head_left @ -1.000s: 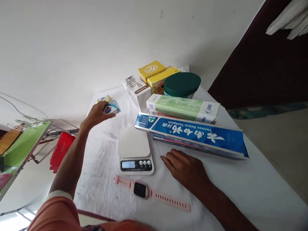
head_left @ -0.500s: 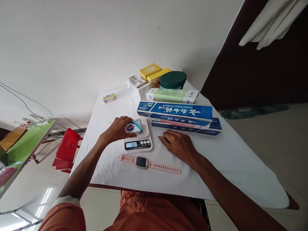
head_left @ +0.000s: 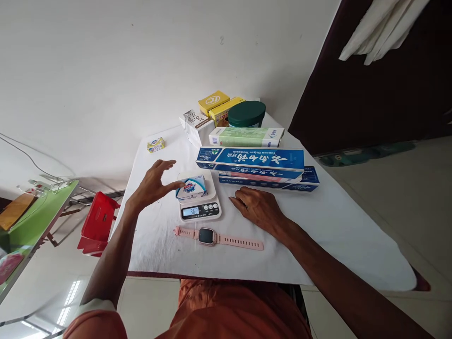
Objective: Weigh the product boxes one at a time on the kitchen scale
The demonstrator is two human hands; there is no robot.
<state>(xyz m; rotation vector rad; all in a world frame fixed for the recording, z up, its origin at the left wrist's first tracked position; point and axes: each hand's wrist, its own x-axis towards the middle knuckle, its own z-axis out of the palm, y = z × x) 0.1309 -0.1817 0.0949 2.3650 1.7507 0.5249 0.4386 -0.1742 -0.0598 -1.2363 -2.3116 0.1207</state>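
A white and blue soap box (head_left: pixel 192 188) lies on the platform of a small white digital scale (head_left: pixel 216 213), whose display reads 362. Just left of the box, my left hand (head_left: pixel 151 184) is open, thumb and fingers spread, with the thumb tip by the box's edge. My right hand (head_left: pixel 259 206) rests on the white tablecloth right of the scale, its fingers curled in and partly hidden; I see nothing held in it. A pink-strapped smartwatch (head_left: pixel 206 236) lies flat in front of the scale.
Stacked blue toothpaste boxes (head_left: pixel 250 159) lie behind my right hand. Beyond them are a green and white box (head_left: pixel 245 137), a green-lidded tub (head_left: pixel 246 114), a white carton (head_left: pixel 197 127) and yellow boxes (head_left: pixel 213 101). A small yellow box (head_left: pixel 156 144) sits at the far left, near the wall.
My left hand has let go of the soap box and moved left, fingers opening. The box stays on the scale. My right hand keeps its place on the table; the view has shifted slightly.
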